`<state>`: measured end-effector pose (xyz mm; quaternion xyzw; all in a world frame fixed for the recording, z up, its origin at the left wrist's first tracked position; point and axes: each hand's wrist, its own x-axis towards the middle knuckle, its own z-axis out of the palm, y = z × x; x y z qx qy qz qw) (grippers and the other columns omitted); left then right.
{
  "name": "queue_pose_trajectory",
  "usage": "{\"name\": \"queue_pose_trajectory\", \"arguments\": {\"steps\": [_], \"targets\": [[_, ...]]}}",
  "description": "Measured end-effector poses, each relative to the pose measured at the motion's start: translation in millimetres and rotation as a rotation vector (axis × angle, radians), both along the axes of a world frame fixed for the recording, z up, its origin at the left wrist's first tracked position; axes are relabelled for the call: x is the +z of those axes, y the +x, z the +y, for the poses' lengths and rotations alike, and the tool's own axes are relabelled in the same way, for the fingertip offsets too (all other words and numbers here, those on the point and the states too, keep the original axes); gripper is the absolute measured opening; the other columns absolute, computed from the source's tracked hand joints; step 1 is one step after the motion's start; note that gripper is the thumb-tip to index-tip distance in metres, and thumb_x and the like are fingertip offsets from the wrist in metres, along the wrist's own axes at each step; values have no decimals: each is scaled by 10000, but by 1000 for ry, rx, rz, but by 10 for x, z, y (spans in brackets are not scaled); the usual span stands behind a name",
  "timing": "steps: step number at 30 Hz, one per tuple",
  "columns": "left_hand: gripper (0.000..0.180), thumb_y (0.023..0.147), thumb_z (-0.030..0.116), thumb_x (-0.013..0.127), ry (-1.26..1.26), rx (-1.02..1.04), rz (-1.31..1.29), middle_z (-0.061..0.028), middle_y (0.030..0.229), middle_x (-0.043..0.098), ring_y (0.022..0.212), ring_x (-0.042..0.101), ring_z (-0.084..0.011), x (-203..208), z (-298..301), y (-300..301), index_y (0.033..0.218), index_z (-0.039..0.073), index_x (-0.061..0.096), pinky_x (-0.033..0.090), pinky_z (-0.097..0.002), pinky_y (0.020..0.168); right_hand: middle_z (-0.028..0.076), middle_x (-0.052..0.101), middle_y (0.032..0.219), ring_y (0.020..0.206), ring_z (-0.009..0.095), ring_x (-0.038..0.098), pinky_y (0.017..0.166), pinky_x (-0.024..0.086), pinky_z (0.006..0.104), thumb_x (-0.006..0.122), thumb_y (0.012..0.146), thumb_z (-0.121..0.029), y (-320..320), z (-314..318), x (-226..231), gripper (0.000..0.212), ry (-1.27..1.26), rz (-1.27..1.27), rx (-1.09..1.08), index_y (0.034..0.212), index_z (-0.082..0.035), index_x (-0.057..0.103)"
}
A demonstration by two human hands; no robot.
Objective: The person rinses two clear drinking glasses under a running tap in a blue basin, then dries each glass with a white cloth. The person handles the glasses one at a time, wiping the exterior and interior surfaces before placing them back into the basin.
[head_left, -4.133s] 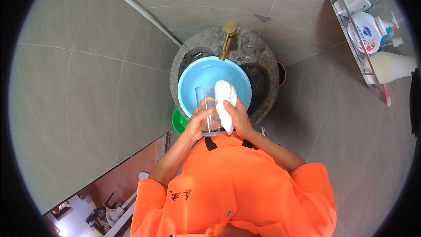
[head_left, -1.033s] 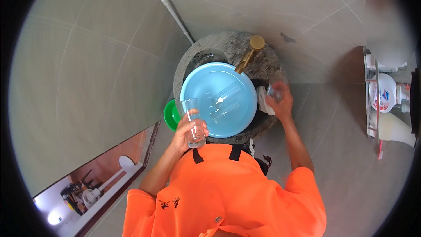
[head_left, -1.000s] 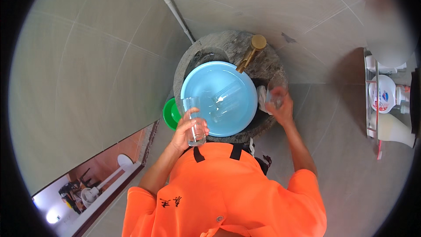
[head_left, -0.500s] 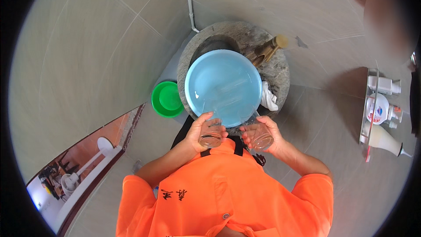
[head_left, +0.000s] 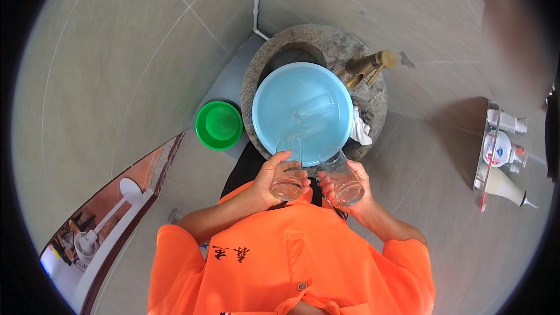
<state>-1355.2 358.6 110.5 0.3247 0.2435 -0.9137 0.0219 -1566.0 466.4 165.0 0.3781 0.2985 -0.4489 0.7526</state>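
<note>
My left hand is closed around a clear drinking glass, its mouth tilted away from me over the near rim of a light blue basin. A second clear glass sits in the grip of my right hand, tilted the same way and a little apart from the first. Both glasses are in front of my waist. In the basin lie clear glasses, seemingly under water; their exact number is hard to make out.
The basin rests on a round stone sink with a brass tap at its far right. A white cloth lies on the sink's right side. To the left stands a green basin. Bottles fill a wall rack at right.
The view has shifted slightly. Both glasses stay in my hands, their tilt a little changed. The glasses inside the basin show more sharply now.
</note>
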Motion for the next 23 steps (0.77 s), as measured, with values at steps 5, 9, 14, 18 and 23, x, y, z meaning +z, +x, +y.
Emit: {"name": "queue_pose_trajectory", "arguments": {"steps": [5,9,14,18,23], "targets": [[443,898,401,585,-38,2,-1,-192,916,665,800,665,-335,23,-1,19,1015,-26,593,565,-475,735,128,583,957,813,242,577,696,497,338,615,785,-507,15,33,20,698,-32,-25,-37,1144,84,527],[444,885,408,601,-71,13,-67,-190,908,664,782,663,-324,110,70,2,1019,-15,590,572,-448,683,114,574,969,817,237,569,701,477,343,620,781,-506,-25,109,0,700,-75,-57,-16,1157,77,524],[450,861,411,626,-225,56,-139,-168,918,638,753,645,-300,119,236,43,1106,44,539,563,-431,659,131,605,996,801,237,572,670,473,353,588,794,-530,-82,274,-54,739,-199,-87,54,1230,62,507],[475,828,393,676,-358,117,-176,-157,905,630,782,654,-312,106,346,121,1140,102,467,551,-464,719,151,632,1031,785,247,578,653,472,355,557,810,-551,-114,451,-36,772,-436,-183,103,1298,41,472],[544,839,418,636,-485,189,-317,-150,939,616,754,640,-299,110,501,137,1231,103,428,555,-447,659,161,629,1065,809,284,586,655,475,411,538,836,-550,-194,636,13,785,-581,-272,147,1355,28,423]]}}
